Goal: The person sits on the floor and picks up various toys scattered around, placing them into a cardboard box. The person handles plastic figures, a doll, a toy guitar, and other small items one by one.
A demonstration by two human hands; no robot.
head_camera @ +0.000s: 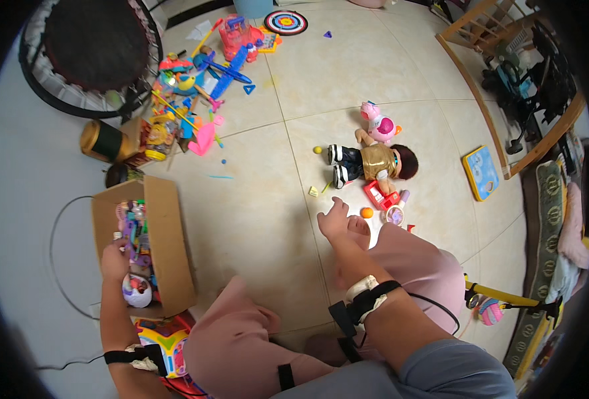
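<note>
My left hand point(115, 260) reaches over the near-left side of an open cardboard box point(167, 239) full of small mixed toys. By its fingertips is a small white piece point(117, 235); whether the fingers grip it is unclear. A white and purple round toy point(137, 291) lies at the box's near end. Empty, my right hand point(333, 218) hovers above the floor beside my foot, fingers apart. Beyond it lie a pale yellow block point(314, 191), an orange ball point(367, 213), a red toy point(381, 195), a small purple-and-white fan point(394, 215) and a doll in a gold vest point(378, 162).
A heap of toys with a blue toy plane point(228, 73) lies near a small trampoline point(95, 45). Further off are a pink bird-like toy point(380, 125) and a dartboard point(286, 22). A blue board point(481, 173) and wooden frame point(474, 99) stand right. A yellow pole point(501, 293) is beside my knee.
</note>
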